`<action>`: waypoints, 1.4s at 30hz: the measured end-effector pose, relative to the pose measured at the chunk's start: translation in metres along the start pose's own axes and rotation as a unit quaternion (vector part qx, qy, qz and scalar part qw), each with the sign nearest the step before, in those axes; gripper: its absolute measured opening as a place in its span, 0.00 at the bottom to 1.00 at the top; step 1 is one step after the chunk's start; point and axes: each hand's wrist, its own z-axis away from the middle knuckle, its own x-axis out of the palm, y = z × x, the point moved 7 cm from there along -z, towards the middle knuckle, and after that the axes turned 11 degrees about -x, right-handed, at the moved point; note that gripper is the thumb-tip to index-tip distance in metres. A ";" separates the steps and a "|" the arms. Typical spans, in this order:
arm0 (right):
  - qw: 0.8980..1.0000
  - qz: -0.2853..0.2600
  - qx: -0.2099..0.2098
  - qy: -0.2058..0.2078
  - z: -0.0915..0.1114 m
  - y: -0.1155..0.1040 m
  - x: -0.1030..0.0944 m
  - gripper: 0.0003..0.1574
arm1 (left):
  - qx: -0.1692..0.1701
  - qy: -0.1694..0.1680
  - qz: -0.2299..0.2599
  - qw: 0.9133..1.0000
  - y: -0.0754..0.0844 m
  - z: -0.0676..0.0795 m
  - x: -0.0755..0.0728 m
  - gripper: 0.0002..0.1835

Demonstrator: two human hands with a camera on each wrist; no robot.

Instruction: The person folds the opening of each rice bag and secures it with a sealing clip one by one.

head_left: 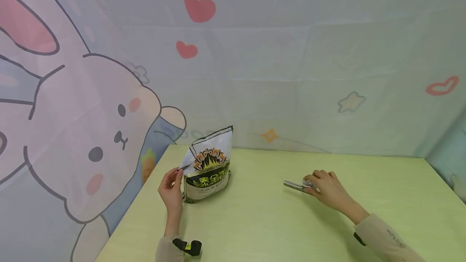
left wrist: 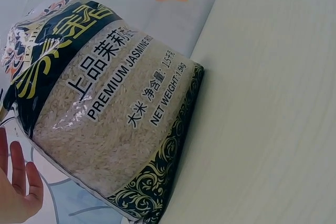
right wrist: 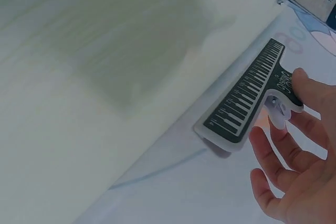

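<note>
A bag of jasmine rice (head_left: 207, 173) stands upright on the table, its white top leaning to the right in the head view. My left hand (head_left: 171, 189) pinches the bag's left edge near the top; in the left wrist view the printed front and the rice (left wrist: 105, 108) behind its clear window fill much of the picture. My right hand (head_left: 329, 191) holds a clip with a piano-key pattern (right wrist: 249, 90) by its handle, thumb on one side and fingers on the other. In the head view the clip is above the table, well to the right of the bag.
The pale green table (head_left: 255, 221) reaches back to a cloth backdrop (head_left: 273, 72) printed with a rabbit, hearts and stars. A black strap (head_left: 187, 246) sits on the left wrist.
</note>
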 end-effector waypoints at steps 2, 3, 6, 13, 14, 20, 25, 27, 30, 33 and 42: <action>1.000 -0.006 -0.003 0.004 -0.003 -0.002 -0.001 0.16 | -0.001 0.000 -0.001 1.000 -0.001 0.001 0.000 0.11; 1.000 -0.008 -0.005 0.006 -0.004 -0.003 -0.003 0.16 | 0.000 0.000 -0.003 1.000 -0.001 0.001 0.000 0.11; 1.000 -0.014 -0.010 0.013 -0.009 -0.006 -0.007 0.16 | 0.000 0.000 -0.003 1.000 -0.001 0.001 0.000 0.11; 0.998 -0.030 -0.026 0.041 -0.022 -0.013 -0.017 0.14 | 0.001 0.000 0.000 1.000 0.000 0.001 0.000 0.11; 0.998 -0.033 -0.028 0.043 -0.024 -0.014 -0.018 0.14 | 0.001 -0.001 0.001 1.000 0.000 0.001 0.000 0.11; 0.996 -0.063 -0.037 0.055 -0.038 -0.021 -0.028 0.14 | -0.004 0.000 0.005 1.000 0.000 0.001 -0.001 0.12; 0.994 -0.078 -0.045 0.065 -0.051 -0.027 -0.037 0.13 | -0.009 0.000 0.008 1.000 -0.001 0.001 -0.001 0.13; 0.993 -0.081 -0.051 0.070 -0.056 -0.029 -0.041 0.13 | -0.009 -0.001 0.009 1.000 -0.001 0.001 -0.001 0.12; 0.992 -0.081 -0.060 0.075 -0.064 -0.033 -0.047 0.12 | -0.006 -0.001 0.006 1.000 -0.001 0.001 -0.001 0.12; 0.991 -0.077 -0.069 0.081 -0.069 -0.036 -0.051 0.13 | -0.004 -0.003 0.005 1.000 -0.001 0.001 0.000 0.11; 0.991 -0.053 -0.078 0.092 -0.081 -0.041 -0.059 0.13 | -0.007 -0.004 0.006 1.000 -0.002 0.001 0.001 0.12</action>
